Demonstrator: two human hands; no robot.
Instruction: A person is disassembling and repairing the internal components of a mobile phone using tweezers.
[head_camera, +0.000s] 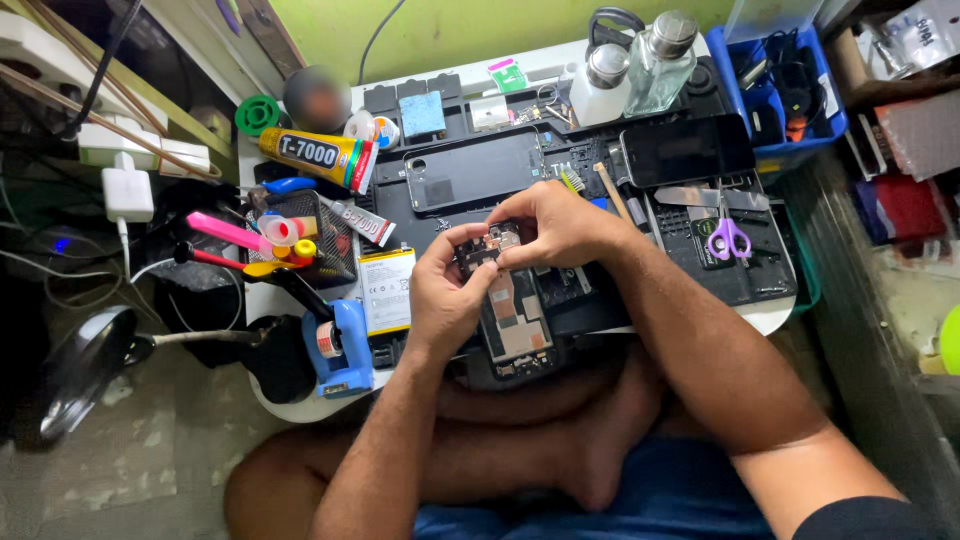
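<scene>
Cluttered little white table (300, 405), black mat (720, 280) on top. My left hand (445, 295) and right hand (555, 225) both pinch the opened phone (515, 325) at its top end, near the table's front edge (purple scissors (728, 238) and glue tube (318, 155) well apart).

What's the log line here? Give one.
left hand: grips opened phone | right hand: fingertips on its top | beside: battery, scissors
</scene>
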